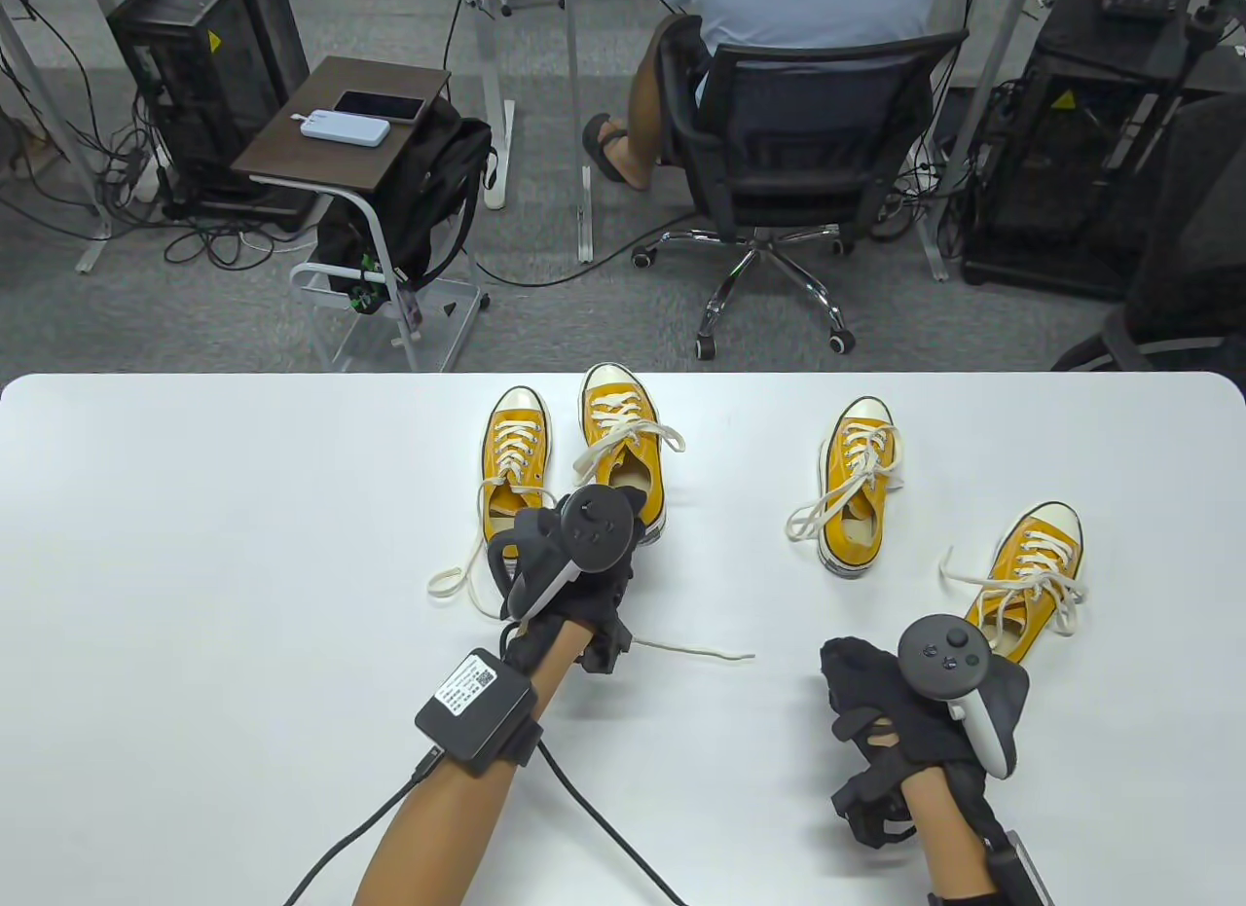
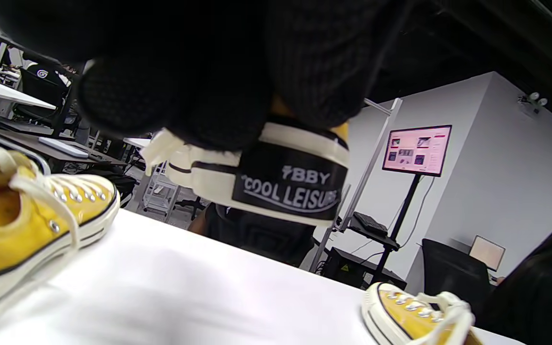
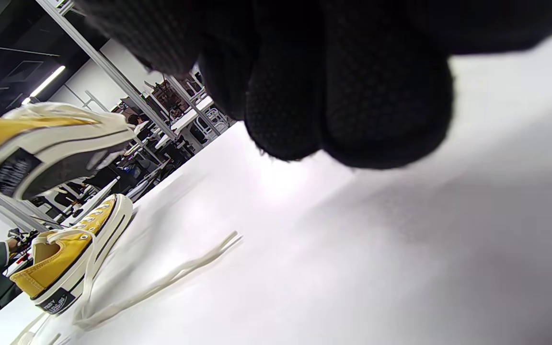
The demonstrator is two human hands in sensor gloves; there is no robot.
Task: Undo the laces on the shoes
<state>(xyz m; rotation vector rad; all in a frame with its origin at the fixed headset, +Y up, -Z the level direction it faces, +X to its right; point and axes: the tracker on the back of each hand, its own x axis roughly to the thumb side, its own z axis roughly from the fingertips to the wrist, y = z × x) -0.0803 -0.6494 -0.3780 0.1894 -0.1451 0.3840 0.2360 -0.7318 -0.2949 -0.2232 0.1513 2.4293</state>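
You face white table (image 1: 195, 556) with rounded corners. Beyond it, grey carpet floor (image 1: 545, 322) with trailing cables. Seated person in black office chair (image 1: 779, 137) ahead of you. Left: small brown side table (image 1: 292, 137), black computer tower (image 1: 204, 59). Wall-side monitor (image 2: 417, 150) glows pink; ceiling strip lights (image 3: 46, 81).

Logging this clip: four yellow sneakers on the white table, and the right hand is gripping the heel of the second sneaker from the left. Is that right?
Not quite. The left hand grips that sneaker by its heel, as the table view shows; the left wrist view shows the gloved fingers over its heel patch. The right hand holds no shoe. Four yellow sneakers on the white table is correct.
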